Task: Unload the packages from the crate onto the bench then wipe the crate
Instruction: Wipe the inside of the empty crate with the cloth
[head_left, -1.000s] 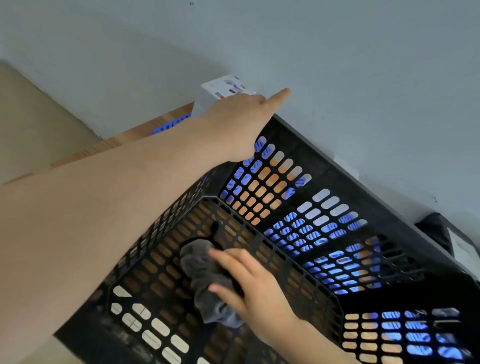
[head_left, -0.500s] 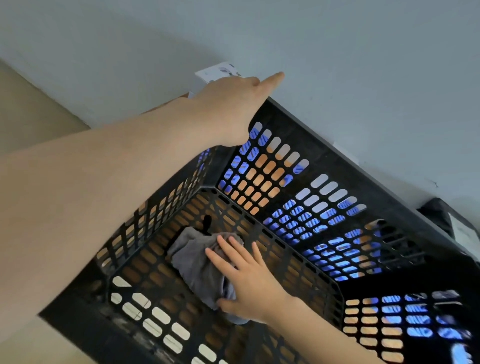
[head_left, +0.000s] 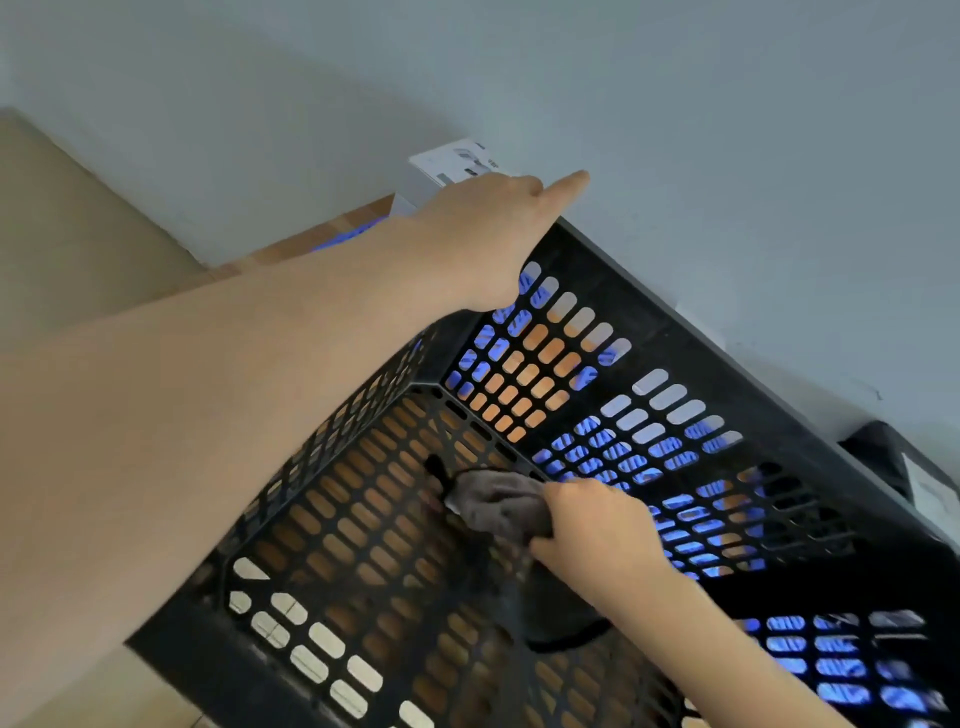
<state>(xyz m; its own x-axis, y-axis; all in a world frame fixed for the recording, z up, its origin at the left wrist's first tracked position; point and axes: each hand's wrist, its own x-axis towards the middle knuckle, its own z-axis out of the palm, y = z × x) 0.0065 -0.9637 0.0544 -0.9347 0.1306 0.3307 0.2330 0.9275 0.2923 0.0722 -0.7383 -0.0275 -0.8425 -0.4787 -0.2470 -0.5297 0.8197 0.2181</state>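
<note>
As the right hand (head_left: 597, 530), now bunching the cloth (head_left: 493, 506), has reached the crate (head_left: 649, 322) floor's far edge, wiping appears well advanced; the left hand (head_left: 488, 234) grips the corner rim.

**Much lies out of your view**

Your left hand (head_left: 483, 244) covers the black crate's (head_left: 675, 327) far corner, most fingers out of sight, and masks part of a white box (head_left: 441, 169) whose print is too small to read. Your right hand (head_left: 597, 530) hides much of the grey cloth (head_left: 493, 506) it grips. The black crate runs off the bottom and right edges; a dark package (head_left: 878, 452) there is cut off, its label blurred.
</note>
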